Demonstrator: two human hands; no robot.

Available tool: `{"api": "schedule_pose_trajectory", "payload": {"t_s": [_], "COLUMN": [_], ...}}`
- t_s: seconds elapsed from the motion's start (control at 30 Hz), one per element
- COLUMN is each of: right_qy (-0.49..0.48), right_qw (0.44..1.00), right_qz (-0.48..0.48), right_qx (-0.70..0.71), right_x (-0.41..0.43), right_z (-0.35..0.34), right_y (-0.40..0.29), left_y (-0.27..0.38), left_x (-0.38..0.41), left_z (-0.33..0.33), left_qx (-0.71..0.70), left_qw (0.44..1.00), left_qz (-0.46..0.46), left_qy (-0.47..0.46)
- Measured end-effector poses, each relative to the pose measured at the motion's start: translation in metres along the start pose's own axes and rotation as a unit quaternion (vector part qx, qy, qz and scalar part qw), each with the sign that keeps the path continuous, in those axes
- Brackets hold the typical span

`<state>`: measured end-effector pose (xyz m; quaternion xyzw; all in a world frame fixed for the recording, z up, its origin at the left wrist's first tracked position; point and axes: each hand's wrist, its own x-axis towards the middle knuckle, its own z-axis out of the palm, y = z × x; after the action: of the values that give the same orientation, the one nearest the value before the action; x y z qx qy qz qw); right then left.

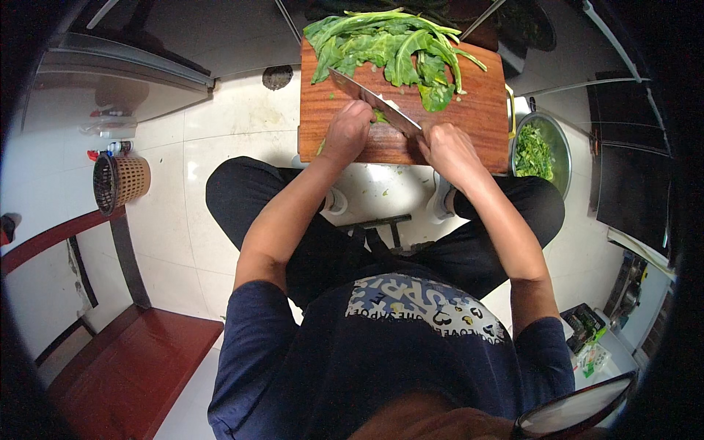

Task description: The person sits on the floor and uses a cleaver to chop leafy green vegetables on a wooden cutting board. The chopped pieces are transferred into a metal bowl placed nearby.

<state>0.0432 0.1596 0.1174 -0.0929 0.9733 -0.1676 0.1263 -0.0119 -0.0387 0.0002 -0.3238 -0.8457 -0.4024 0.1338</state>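
A cleaver (pixel 379 103) lies slantwise over a wooden cutting board (pixel 484 121), its blade reaching up and left from my right hand (pixel 448 147). That hand is closed around the handle, which is mostly hidden. My left hand (pixel 350 129) has its fingers curled close to the blade, pressing on green stalk pieces (pixel 379 116) at the board's near part. Most of what lies under those fingers is hidden. Long leafy greens (pixel 379 47) are heaped across the far side of the board, with one leaf hanging towards the middle.
To the right of the board, a metal bowl (pixel 561 143) holds cut greens (pixel 533 154). A woven plastic basket (pixel 132 177) stands at the left. A floor drain (pixel 277 77) is beyond it. A red-brown wooden seat (pixel 143 363) is at lower left.
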Motion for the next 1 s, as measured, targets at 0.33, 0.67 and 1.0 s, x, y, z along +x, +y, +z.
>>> {"api": "schedule_pose_trajectory", "payload": {"t_s": [0.33,0.67,1.0], "right_qy": [0.028,-0.004,0.03], "right_qw": [0.999,1.0,0.999], "right_qz": [0.004,-0.014,-0.014], "right_qx": [0.021,-0.007,0.011], "right_x": [0.012,0.01,0.021], "right_z": [0.016,0.011,0.028], "right_y": [0.0,-0.003,-0.001], "left_y": [-0.004,-0.002,0.01], "left_x": [-0.004,-0.004,-0.002], "left_z": [0.002,0.001,-0.011], "left_qx": [0.034,0.029,-0.006], "left_qw": [0.999,0.999,0.997], "left_qz": [0.014,0.017,-0.045], "left_qy": [0.019,0.025,0.059]}}
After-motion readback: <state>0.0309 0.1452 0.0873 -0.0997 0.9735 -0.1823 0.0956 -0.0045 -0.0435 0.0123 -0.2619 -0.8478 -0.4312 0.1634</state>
